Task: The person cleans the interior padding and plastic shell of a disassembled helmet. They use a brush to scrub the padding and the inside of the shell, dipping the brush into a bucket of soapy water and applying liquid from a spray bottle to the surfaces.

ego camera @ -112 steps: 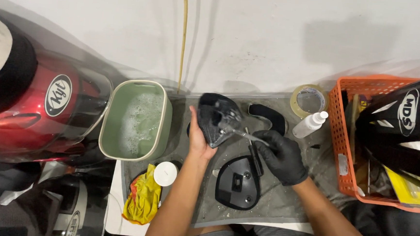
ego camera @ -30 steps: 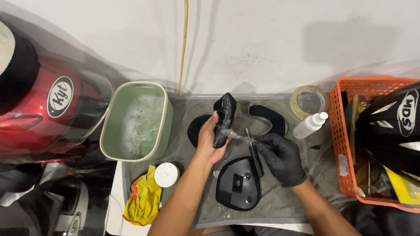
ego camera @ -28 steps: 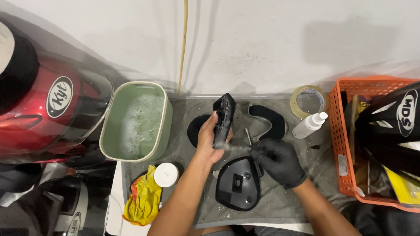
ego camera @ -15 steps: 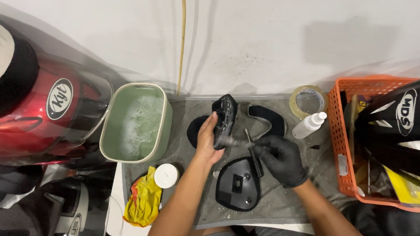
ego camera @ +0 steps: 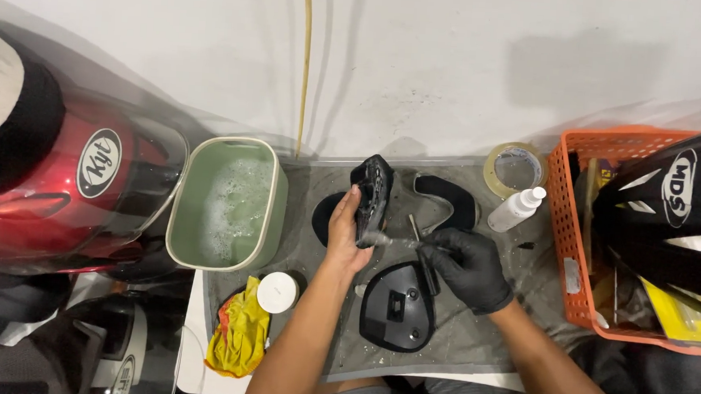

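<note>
1. Held upright above the grey mat (ego camera: 471,342): a black perforated plastic part (ego camera: 373,197), edge-on to the camera, gripped from the left by the bare left hand (ego camera: 346,236) with fingers wrapped round its lower half.
2. Clenched in the black-gloved right hand (ego camera: 468,267): a thin brush (ego camera: 412,243), its tip laid against the lower edge of the part, just beside the left thumb.
3. Directly below both hands, flat on the mat: a black teardrop-shaped cover (ego camera: 396,305) with a small square recess in its middle.
4. Behind the part, also on the mat: a curved black foam pad (ego camera: 451,205).
5. To the left, just beside the mat: a pale green tub (ego camera: 228,204) holding soapy, foaming water.
6. In front of the tub: a white round lid (ego camera: 277,291), touching a crumpled yellow cloth (ego camera: 238,336).
7. Off to the right, near the wall: a roll of tape (ego camera: 516,168) and a white spray bottle (ego camera: 516,209) lying tilted beside it.
8. Further right: an orange plastic basket (ego camera: 569,235).
9. At far left: a glossy red helmet (ego camera: 68,180).
</note>
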